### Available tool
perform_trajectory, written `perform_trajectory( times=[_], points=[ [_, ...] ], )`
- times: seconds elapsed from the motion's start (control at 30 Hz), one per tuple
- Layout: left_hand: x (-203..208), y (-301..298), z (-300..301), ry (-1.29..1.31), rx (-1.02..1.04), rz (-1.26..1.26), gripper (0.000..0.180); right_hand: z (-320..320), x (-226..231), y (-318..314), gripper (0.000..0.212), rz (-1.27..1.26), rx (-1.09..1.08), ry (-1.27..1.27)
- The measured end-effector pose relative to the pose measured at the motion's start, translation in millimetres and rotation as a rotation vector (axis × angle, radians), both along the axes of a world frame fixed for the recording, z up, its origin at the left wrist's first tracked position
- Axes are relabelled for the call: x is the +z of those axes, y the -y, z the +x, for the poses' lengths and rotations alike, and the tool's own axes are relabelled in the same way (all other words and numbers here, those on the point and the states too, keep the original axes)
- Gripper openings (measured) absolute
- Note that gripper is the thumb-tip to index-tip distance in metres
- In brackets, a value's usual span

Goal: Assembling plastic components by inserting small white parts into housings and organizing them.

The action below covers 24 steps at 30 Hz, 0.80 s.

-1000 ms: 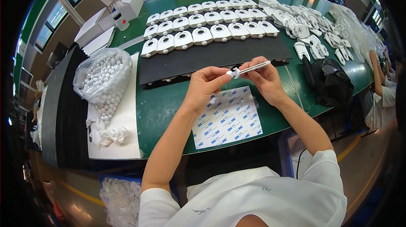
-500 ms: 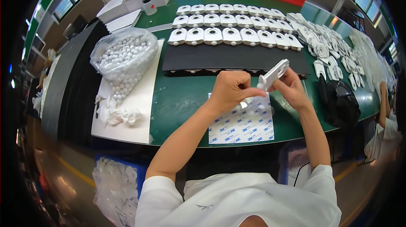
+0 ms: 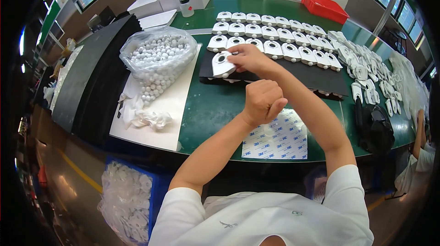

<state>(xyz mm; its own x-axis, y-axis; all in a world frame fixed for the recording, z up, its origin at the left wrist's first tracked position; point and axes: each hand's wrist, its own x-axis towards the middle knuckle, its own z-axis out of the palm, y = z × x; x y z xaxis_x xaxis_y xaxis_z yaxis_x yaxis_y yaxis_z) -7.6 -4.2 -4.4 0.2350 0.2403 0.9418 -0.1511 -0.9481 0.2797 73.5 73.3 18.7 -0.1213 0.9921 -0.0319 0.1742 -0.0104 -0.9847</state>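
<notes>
My right hand (image 3: 250, 58) reaches across to the left and holds a flat white plastic part (image 3: 222, 66) with a round hole, at the left end of a black foam mat (image 3: 321, 78). The part rests on or just above the mat; I cannot tell which. My left hand (image 3: 263, 101) is closed in a fist above the green table, just behind a sheet of white adhesive pads (image 3: 279, 138). Nothing shows in the fist. Several rows of the same white parts (image 3: 275, 30) lie on the mat beyond my hands.
A clear bag of small white balls (image 3: 158, 58) sits on a white board (image 3: 174, 108) at left, with crumpled white scraps (image 3: 151, 118). Loose white parts (image 3: 366, 62) and a black object (image 3: 378, 129) lie at right. A red bin (image 3: 324, 6) stands far back. Another person's arm (image 3: 421, 127) is at the right edge.
My right hand has swung from the middle over to the mat's left end with the white part. My left hand has let go of it and closed into a fist.
</notes>
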Motion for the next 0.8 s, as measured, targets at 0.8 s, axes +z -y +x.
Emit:
perform_trajectory(
  times=[0.8],
  points=[
    [16, 0, -3, 0.108, 0.098, -0.226, 0.024, 216, 15, 105, 0.024, 0.376, -0.66, 1.028]
  ],
)
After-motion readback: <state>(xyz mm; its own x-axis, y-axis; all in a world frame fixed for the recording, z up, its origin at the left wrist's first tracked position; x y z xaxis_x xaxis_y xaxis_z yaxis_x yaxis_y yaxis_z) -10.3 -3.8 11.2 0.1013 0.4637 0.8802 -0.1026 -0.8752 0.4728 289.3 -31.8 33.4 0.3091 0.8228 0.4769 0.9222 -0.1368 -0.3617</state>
